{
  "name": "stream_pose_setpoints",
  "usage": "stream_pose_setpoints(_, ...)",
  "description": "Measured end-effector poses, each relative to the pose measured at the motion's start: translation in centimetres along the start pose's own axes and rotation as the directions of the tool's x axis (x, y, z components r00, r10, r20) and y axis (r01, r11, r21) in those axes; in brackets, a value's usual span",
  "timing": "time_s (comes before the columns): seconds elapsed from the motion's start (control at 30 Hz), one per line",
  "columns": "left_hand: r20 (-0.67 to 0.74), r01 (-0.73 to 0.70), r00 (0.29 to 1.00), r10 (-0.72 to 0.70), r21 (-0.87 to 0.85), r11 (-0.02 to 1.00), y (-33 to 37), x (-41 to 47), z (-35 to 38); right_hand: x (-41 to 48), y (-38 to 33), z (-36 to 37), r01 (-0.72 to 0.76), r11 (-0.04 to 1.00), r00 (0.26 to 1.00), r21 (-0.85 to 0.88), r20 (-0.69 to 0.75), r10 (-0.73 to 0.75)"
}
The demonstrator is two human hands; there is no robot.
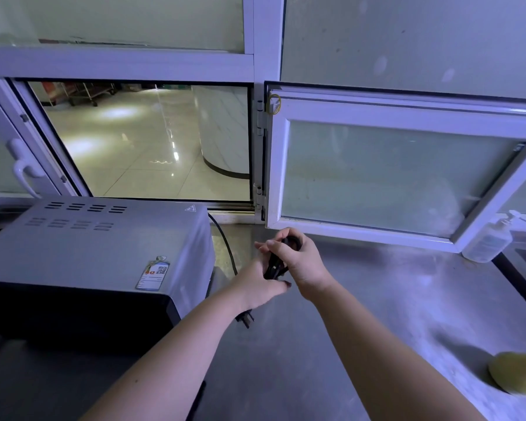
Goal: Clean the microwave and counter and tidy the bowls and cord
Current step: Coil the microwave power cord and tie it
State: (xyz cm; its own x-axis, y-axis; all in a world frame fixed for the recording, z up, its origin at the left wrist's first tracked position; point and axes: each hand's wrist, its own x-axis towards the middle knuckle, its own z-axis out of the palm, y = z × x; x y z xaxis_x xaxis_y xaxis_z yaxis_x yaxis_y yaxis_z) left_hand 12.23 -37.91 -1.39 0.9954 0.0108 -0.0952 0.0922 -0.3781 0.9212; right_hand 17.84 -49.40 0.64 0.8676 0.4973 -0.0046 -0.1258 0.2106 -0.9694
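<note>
the black cord (275,265) is gathered into a small bundle of loops held above the steel counter (377,299), just to the right of the microwave (97,238). the right hand (301,258) has its fingers curled round the upper end of the bundle, one loop poking out at the top of the fist. the left hand (260,288) grips the lower end from beneath, its fingers closed, though how they sit on the cord is partly hidden. the two hands touch each other around the bundle. one length of cord runs back from the hands along the microwave's right side to behind its rear corner. the plug (246,321) sticks out just under the left wrist, near the counter. the microwave has a grey vented top with a label at its front right corner, and a dark front. at the counter's near right edge lies a blurred yellow pad (516,376). a clear pump bottle (489,241) stands at the far right beside an open white-framed window sash (377,174). a yellow rubber band (275,103) hangs on the sash's upper corner.
</note>
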Motion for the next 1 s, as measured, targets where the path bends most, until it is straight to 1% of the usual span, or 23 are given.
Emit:
stream_pose_setpoints(0.1, -0.073, -0.001, 0.997, 0.005, 0.045, 0.999, 0.2, 0.1, 0.3, -0.2, -0.4, 0.0, 0.012, 0.998, 0.999, -0.054, -0.031, -0.014)
stream_pose_setpoints(0.17, -0.054, 0.081, 0.995, -0.082, -0.024, 0.996, 0.5, 0.2, 0.1, -0.3, -0.5, -0.1, 0.018, 0.995, 0.999, -0.098, -0.037, -0.022)
stream_pose_setpoints(0.23, 0.023, 0.179, 0.984, -0.178, -0.078, 0.981, 0.6, 0.1, -0.2, -0.4, -0.4, -0.3, 0.022, 0.992, 0.999, -0.127, -0.034, -0.027)
stream_pose_setpoints(0.3, 0.11, 0.238, 0.967, -0.23, -0.072, 0.969, 0.7, 0.1, -0.6, -0.6, -0.3, -0.2, 0.02, 0.991, 1.0, -0.132, -0.021, -0.023)
stream_pose_setpoints(0.37, 0.218, 0.271, 0.941, -0.257, -0.033, 0.962, 0.8, 0.2, -0.6, -0.7, -0.1, 0.1, 0.022, 0.992, 1.0, -0.125, -0.015, -0.024)
stream_pose_setpoints(0.43, 0.271, 0.268, 0.927, -0.261, 0.013, 0.963, 1.1, 0.4, -0.3, -0.9, 0.0, 0.3, 0.024, 0.994, 1.0, -0.103, -0.01, -0.026)
stream_pose_setpoints(0.5, 0.249, 0.252, 0.936, -0.249, 0.022, 0.968, 1.4, 0.5, 0.3, -0.8, 0.0, 0.0, 0.025, 0.994, 1.0, -0.107, 0.019, -0.023)
stream_pose_setpoints(0.67, 0.053, 0.21, 0.975, -0.214, 0.064, 0.976, 0.7, 1.0, 1.0, 0.4, -0.3, -1.7, -0.002, 0.985, 0.986, -0.171, 0.166, 0.031)
stream_pose_setpoints(0.73, 0.003, 0.224, 0.975, -0.224, 0.029, 0.974, 0.5, 1.4, 0.8, 1.1, -1.0, -2.3, 0.014, 0.971, 0.981, -0.239, 0.193, 0.033)
stream_pose_setpoints(0.77, -0.013, 0.225, 0.974, -0.226, -0.018, 0.974, 0.6, 1.6, 0.6, 1.6, -1.5, -2.6, 0.038, 0.962, 0.981, -0.269, 0.195, 0.016)
stream_pose_setpoints(0.87, -0.036, 0.216, 0.973, -0.229, -0.208, 0.954, 0.7, 2.5, -0.3, 3.1, -3.1, -3.9, 0.043, 0.965, 0.994, -0.259, 0.113, -0.014)
stream_pose_setpoints(1.0, -0.02, 0.189, 0.979, -0.203, -0.281, 0.941, 0.7, 3.7, -1.8, 4.7, -4.3, -6.4, 0.064, 0.954, 0.997, -0.292, -0.018, -0.072)
